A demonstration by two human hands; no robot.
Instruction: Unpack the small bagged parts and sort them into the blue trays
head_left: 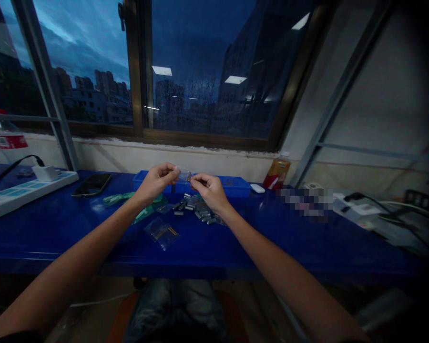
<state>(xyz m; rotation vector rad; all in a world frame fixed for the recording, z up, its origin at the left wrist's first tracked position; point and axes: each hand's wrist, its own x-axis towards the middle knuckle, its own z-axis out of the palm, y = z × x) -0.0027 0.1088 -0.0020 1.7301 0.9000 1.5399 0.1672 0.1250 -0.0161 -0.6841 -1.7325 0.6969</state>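
Observation:
My left hand (161, 177) pinches one side of a small clear plastic bag (183, 176), raised over the far part of the blue table. At the bag's right side, my right hand (208, 188) has its fingers closed on the edge, where small brownish pieces show. Below the hands lie several short silvery metal cylinders (200, 209) in a loose pile. Flat clear bags (162, 232) with thin gold-coloured pieces inside rest nearer the front edge. Green strips or bags (143, 214) are spread beneath my left wrist.
Blue trays (236, 186) stand behind my hands. A phone (92, 184) and a white power strip (28, 194) are on the left, near a bottle (7, 138). On the right are a white object (257, 188), an orange-brown packet (277, 173) and cables (382, 209).

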